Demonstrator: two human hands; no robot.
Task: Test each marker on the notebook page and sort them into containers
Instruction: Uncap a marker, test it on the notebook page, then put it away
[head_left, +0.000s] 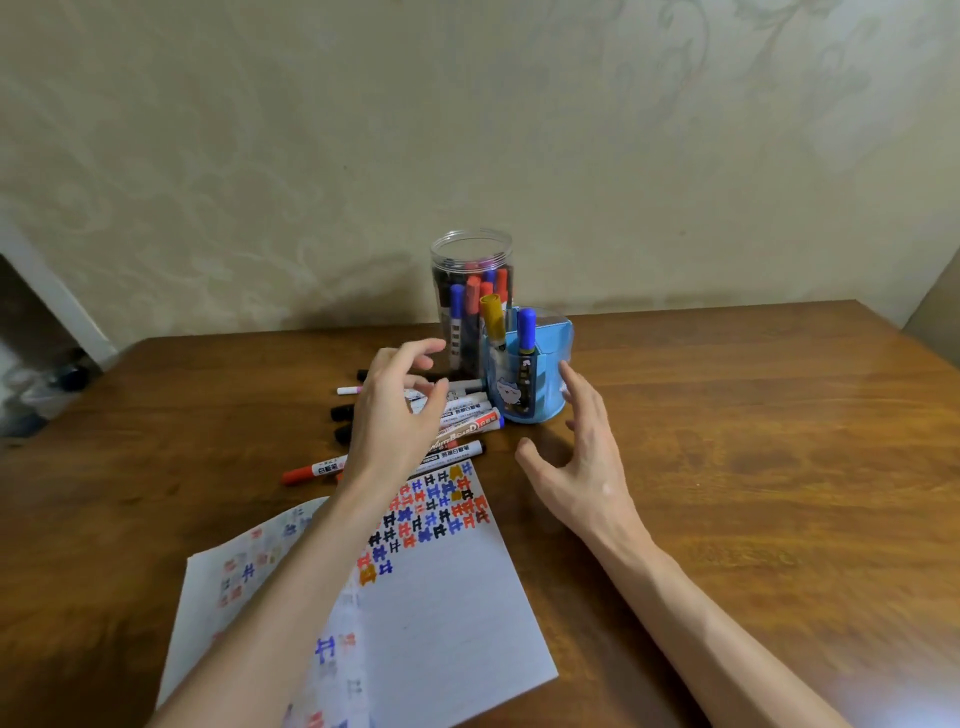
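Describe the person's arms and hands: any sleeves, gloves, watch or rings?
The left hand and right hand wear no gloves, and no ring, watch or bracelet shows. Both arms are uncovered up to the frame's edge, with no sleeve in view.

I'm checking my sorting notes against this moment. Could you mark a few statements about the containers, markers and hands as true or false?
1. The clear jar holds markers. True.
2. The blue pen holder is empty. False: a yellow-capped marker and a blue-capped marker stand in it.
3. The right hand grips a marker. False: it holds nothing, its fingers spread.
4. Beyond the notebook, loose markers lie on the table. True.
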